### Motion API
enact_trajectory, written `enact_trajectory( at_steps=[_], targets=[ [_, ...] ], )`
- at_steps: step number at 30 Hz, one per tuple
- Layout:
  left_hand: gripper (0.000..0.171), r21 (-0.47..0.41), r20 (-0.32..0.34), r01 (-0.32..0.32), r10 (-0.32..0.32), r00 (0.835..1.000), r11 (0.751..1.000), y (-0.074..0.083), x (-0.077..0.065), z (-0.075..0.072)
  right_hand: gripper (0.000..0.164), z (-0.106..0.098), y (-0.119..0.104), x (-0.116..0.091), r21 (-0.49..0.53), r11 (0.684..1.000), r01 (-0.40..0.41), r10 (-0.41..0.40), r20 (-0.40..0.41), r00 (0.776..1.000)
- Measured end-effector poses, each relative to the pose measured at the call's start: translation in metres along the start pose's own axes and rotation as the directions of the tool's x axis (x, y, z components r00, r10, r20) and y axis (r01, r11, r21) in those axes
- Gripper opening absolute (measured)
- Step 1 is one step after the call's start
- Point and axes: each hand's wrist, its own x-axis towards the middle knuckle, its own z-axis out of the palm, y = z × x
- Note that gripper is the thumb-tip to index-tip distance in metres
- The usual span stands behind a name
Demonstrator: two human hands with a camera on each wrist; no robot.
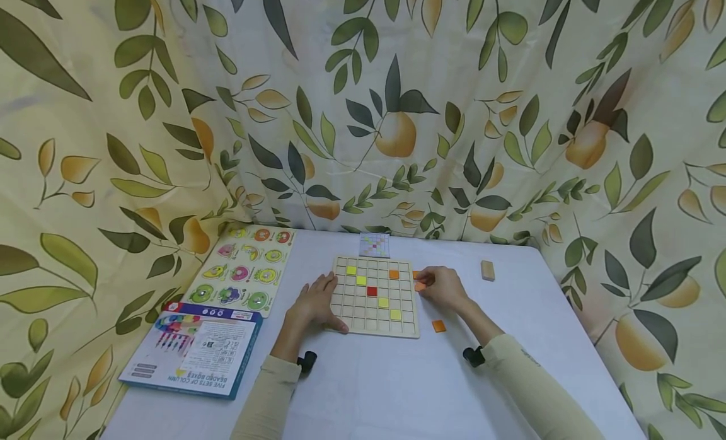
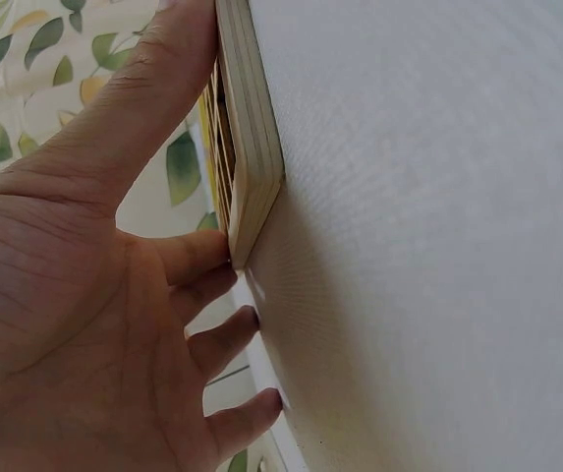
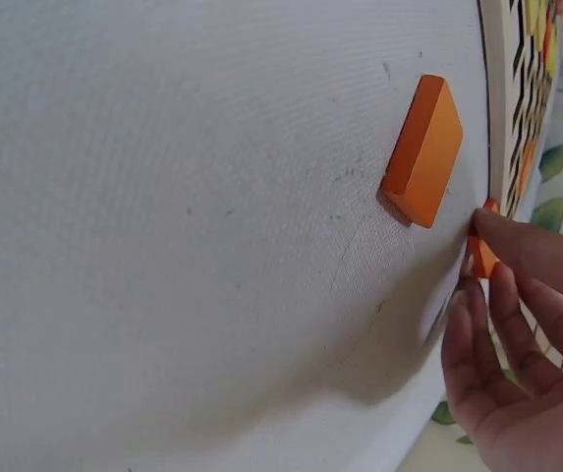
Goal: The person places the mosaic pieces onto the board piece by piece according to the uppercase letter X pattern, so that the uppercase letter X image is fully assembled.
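A square wooden grid board [image 1: 346, 307] lies on the table, with several yellow tiles [image 1: 361, 280], one red tile [image 1: 372, 291] and one orange tile [image 1: 394, 274] in its cells. My left hand [image 1: 314, 302] rests along the board's left edge, fingers spread, thumb at the near corner. In the left wrist view, the fingertips [image 2: 224, 248] touch around the board's corner [image 2: 252, 211]. Just off the right edge, my right hand [image 1: 445, 287] pinches a loose orange tile [image 3: 482, 254] between thumb and fingers. Another orange piece shows beside those fingers. Nearer the front lies a separate orange tile [image 1: 438, 326].
Behind the board is a small pattern card [image 1: 374, 244]. A fruit-picture sheet [image 1: 227, 251] and a blue-edged box [image 1: 193, 352] lie at the left. One wooden block [image 1: 488, 270] stands at the back right. Leaf-print curtains [image 1: 374, 175] surround the white table [image 1: 363, 389].
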Motion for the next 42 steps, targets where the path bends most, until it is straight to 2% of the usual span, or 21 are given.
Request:
enact_trajectory(
  at_steps=[4, 11, 16, 21, 28, 42],
  targets=[
    [0.137, 0.002, 0.002, 0.005, -0.005, 1.0, 1.0, 0.0, 0.0, -0.001, 0.038, 0.0, 0.001, -0.001, 0.047, 0.999, -0.016, 0.017, -0.015, 1.0],
    [0.136, -0.008, 0.002, 0.008, -0.008, 1.0, 1.0, 0.0, 0.0, 0.0, 0.026, -0.003, 0.008, -0.004, 0.112, 0.994, -0.002, 0.011, -0.074, 0.997],
    [0.136, -0.009, 0.003, 0.008, -0.008, 1.0, 1.0, 0.0, 0.0, -0.001, 0.023, -0.005, 0.007, -0.003, 0.155, 0.988, 0.01, 0.007, -0.105, 0.994],
    [0.137, -0.006, -0.001, 0.011, -0.011, 1.0, 1.0, 0.0, 0.0, 0.0, 0.022, -0.004, -0.003, -0.001, 0.234, 0.972, 0.034, -0.011, -0.101, 0.995],
    [0.136, -0.008, -0.004, 0.007, -0.007, 1.0, 1.0, -0.001, 0.001, 0.001, 0.021, 0.005, -0.019, 0.007, 0.274, 0.958, 0.088, -0.063, -0.101, 0.993],
    [0.136, -0.002, 0.0, 0.012, -0.012, 1.0, 1.0, -0.001, 0.003, 0.001, 0.021, 0.028, -0.044, 0.022, 0.324, 0.944, 0.063, -0.044, -0.065, 0.997]
  ],
)
